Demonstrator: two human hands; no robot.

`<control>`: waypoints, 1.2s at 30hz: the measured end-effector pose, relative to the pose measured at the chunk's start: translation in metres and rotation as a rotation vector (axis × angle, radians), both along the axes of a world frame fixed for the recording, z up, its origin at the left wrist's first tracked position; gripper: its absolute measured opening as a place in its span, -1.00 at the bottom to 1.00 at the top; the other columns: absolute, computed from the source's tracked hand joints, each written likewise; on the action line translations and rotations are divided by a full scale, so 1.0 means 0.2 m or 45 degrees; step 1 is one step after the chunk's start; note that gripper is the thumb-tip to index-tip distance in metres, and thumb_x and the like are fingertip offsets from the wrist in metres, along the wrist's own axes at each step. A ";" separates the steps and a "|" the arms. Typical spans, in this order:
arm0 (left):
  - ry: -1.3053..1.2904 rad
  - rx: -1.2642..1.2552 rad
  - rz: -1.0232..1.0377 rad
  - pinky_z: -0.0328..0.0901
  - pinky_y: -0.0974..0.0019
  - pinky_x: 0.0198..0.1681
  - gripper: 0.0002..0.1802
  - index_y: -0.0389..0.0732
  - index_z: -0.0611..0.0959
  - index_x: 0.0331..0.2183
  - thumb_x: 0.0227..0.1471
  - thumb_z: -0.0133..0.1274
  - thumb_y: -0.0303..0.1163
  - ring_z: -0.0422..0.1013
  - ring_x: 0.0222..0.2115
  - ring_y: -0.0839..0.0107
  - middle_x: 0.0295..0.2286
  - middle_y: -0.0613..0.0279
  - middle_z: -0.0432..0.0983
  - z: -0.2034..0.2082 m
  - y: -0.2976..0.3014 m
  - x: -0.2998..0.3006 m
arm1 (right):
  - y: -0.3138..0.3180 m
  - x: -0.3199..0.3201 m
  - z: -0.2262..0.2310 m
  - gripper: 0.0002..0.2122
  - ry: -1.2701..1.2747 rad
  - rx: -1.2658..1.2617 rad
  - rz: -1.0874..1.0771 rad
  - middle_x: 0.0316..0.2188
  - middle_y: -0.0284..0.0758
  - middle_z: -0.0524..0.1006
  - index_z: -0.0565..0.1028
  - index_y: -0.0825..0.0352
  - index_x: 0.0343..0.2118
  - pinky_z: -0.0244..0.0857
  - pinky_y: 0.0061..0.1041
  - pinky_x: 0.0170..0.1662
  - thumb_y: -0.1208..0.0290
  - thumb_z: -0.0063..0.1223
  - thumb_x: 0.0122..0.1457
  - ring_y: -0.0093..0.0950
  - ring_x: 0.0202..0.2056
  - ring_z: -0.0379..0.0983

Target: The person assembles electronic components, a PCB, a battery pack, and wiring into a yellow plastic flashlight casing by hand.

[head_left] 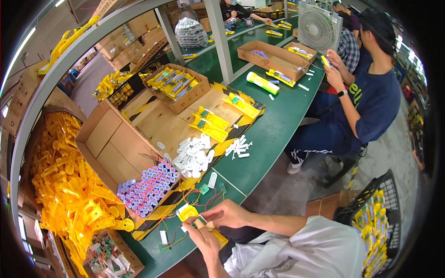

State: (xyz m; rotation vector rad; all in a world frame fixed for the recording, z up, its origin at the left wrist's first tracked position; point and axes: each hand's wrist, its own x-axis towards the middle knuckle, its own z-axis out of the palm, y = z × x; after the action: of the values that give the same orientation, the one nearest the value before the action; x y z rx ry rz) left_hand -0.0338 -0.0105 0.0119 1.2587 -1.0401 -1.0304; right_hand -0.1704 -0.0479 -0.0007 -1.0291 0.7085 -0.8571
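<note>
At the near edge of the green bench, my left hand (204,237) is closed round a yellow plastic housing (187,212), whose whitish end points away from me. My right hand (228,214) reaches over it, with thumb and fingers pinched together at the housing's inside. Whatever small part those fingers hold is hidden. Just beyond the hands lie a green circuit board (204,188) with red wires and a white oblong piece (212,180). Another white piece (163,237) with wires lies left of the housing.
A cardboard box (104,134) holds purple battery cells (148,185). Beside it are piled white parts (192,155) and yellow half-shells (208,124). Loose yellow shells (69,185) fill the far left. A black crate (394,213) stands at right. A co-worker (371,88) sits farther along the bench.
</note>
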 end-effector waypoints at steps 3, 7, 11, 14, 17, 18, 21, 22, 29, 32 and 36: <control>0.042 -0.013 -0.074 0.25 0.43 -0.63 -0.84 -0.24 0.23 -0.12 0.26 -0.34 -0.46 0.30 -0.66 0.48 -0.45 0.13 0.34 0.03 -0.01 -0.01 | 0.01 -0.01 0.02 -0.58 0.100 -0.149 -0.058 -0.10 -0.17 0.59 0.44 0.48 0.07 0.41 -0.57 -0.01 0.63 0.19 0.10 -0.56 -0.13 0.52; 0.004 -0.016 -0.018 0.25 0.43 -0.62 -0.84 -0.23 0.25 -0.11 0.28 -0.30 -0.43 0.31 -0.64 0.48 -0.44 0.15 0.34 -0.01 -0.01 0.01 | 0.01 0.01 -0.02 -0.61 0.099 -0.190 -0.063 -0.10 -0.21 0.59 0.46 0.47 0.06 0.41 -0.56 -0.02 0.62 0.17 0.13 -0.58 -0.12 0.50; -0.207 -0.173 0.086 0.28 0.42 -0.25 -0.82 -0.23 0.34 -0.13 0.29 -0.25 -0.36 0.32 -0.29 0.47 -0.26 0.20 0.32 -0.04 0.00 0.05 | 0.02 0.05 0.03 -0.64 0.192 -0.047 -0.070 -0.14 -0.31 0.59 0.47 0.45 0.05 0.41 -0.59 -0.12 0.54 0.16 0.18 -0.63 -0.14 0.48; -0.317 -0.140 -0.069 0.20 0.28 -0.06 -0.78 -0.26 0.38 -0.12 0.20 -0.19 -0.42 0.26 -0.18 0.34 -0.21 0.12 0.31 0.02 -0.06 0.03 | 0.00 0.04 -0.01 -0.67 0.102 -0.326 -0.300 -0.15 -0.33 0.58 0.47 0.47 0.04 0.41 -0.59 -0.13 0.55 0.11 0.21 -0.65 -0.16 0.45; 0.010 -0.070 -0.202 0.27 0.47 -0.27 -0.83 -0.21 0.35 -0.08 0.34 -0.26 -0.41 0.32 -0.34 0.52 -0.26 0.21 0.35 0.01 -0.07 0.06 | -0.01 0.05 0.00 -0.64 -0.104 -0.142 -0.259 -0.08 -0.27 0.55 0.45 0.48 0.07 0.43 -0.58 -0.12 0.63 0.11 0.19 -0.59 -0.14 0.48; 0.069 0.001 -0.234 0.31 0.51 -0.43 -0.84 -0.19 0.33 -0.08 0.34 -0.26 -0.41 0.34 -0.46 0.57 -0.29 0.21 0.37 0.01 -0.07 0.08 | -0.02 0.05 0.01 -0.63 -0.088 -0.187 -0.226 -0.09 -0.27 0.56 0.45 0.48 0.07 0.43 -0.59 -0.12 0.62 0.12 0.18 -0.59 -0.14 0.49; 0.055 -0.086 -0.235 0.33 0.49 -0.48 -0.85 -0.18 0.31 -0.09 0.34 -0.26 -0.40 0.36 -0.50 0.56 -0.29 0.20 0.38 -0.03 -0.06 0.12 | -0.01 0.09 -0.02 -0.63 -0.079 -0.166 -0.224 -0.11 -0.26 0.58 0.45 0.48 0.07 0.43 -0.61 -0.14 0.60 0.13 0.18 -0.60 -0.18 0.50; 0.043 -0.090 -0.246 0.34 0.47 -0.47 -0.85 -0.18 0.31 -0.09 0.34 -0.26 -0.41 0.37 -0.49 0.56 -0.29 0.19 0.39 -0.02 -0.06 0.13 | 0.00 0.10 -0.03 -0.62 -0.098 -0.183 -0.246 -0.12 -0.26 0.58 0.45 0.46 0.07 0.43 -0.61 -0.17 0.59 0.14 0.18 -0.61 -0.20 0.50; 0.057 -0.142 -0.181 0.28 0.47 -0.54 -0.87 -0.27 0.35 -0.12 0.29 -0.20 -0.51 0.36 -0.56 0.57 -0.44 0.21 0.42 -0.05 -0.03 0.10 | 0.06 0.10 -0.01 -0.63 0.060 -0.316 -0.288 -0.13 -0.26 0.59 0.45 0.42 0.08 0.44 -0.62 -0.24 0.54 0.14 0.19 -0.68 -0.26 0.48; 0.060 -0.070 -0.257 0.37 0.43 -0.35 -0.83 -0.22 0.31 -0.07 0.30 -0.24 -0.53 0.41 -0.39 0.49 -0.22 0.13 0.38 -0.07 -0.02 0.11 | 0.05 0.10 -0.01 -0.65 0.036 -0.289 -0.331 -0.11 -0.16 0.58 0.49 0.45 0.03 0.45 -0.55 -0.20 0.60 0.13 0.15 -0.54 -0.24 0.55; -0.223 -0.273 -0.157 0.31 0.39 -0.19 -0.82 -0.29 0.34 -0.08 0.28 -0.22 -0.57 0.37 -0.26 0.43 -0.21 0.11 0.38 -0.04 -0.05 0.06 | 0.03 0.06 0.03 -0.64 0.603 -1.033 -0.479 -0.06 -0.04 0.54 0.50 0.49 -0.01 0.45 -0.44 -0.13 0.67 0.11 0.06 -0.26 -0.18 0.58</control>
State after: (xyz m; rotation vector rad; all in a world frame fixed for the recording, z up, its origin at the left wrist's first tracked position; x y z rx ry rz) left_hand -0.0218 -0.0215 0.0040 1.1344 -1.3407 -0.8855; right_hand -0.1593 -0.0420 0.0062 -1.9027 1.0000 -1.2935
